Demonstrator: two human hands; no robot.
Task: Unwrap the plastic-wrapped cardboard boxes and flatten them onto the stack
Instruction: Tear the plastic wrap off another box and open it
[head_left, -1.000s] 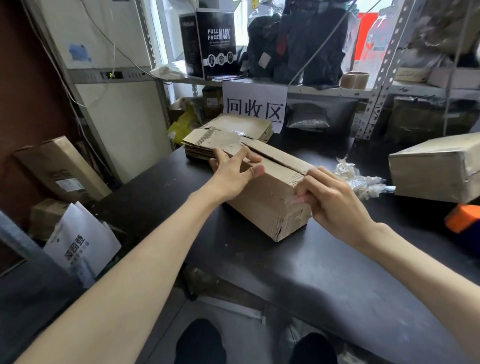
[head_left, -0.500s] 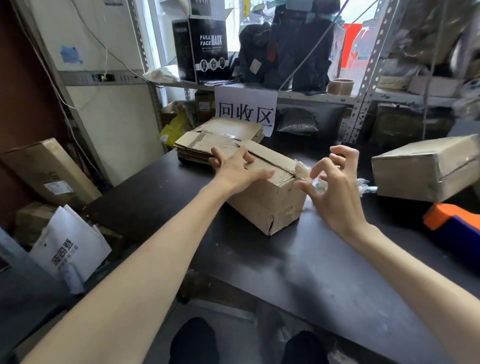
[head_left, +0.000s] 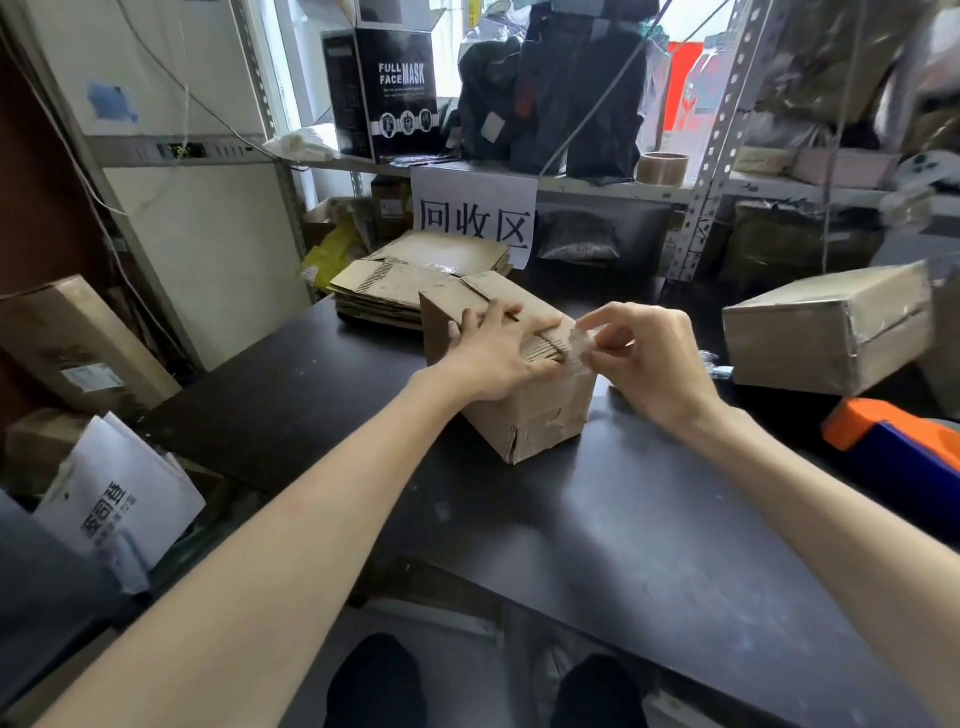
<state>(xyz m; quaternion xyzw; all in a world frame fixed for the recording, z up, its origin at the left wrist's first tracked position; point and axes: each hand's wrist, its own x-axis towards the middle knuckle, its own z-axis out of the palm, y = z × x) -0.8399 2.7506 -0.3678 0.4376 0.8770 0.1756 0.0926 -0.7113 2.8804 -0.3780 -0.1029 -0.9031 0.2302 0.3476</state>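
Note:
A small brown cardboard box stands on the dark table in front of me. My left hand lies flat on the box's top and presses it down. My right hand is at the box's right top edge and pinches a strip of clear tape that is lifting off the flap. Behind the box lies the stack of flattened cardboard. A second box, still in plastic wrap, sits at the right.
A white sign with Chinese characters hangs from the shelf behind the stack. An orange and blue object lies at the table's right edge. Crumpled clear plastic lies beside the wrapped box. Cardboard boxes and a white bag stand on the floor at left.
My right hand moved back to the box's right top edge and now pinches the tape there. My left hand stays pressed on the top.

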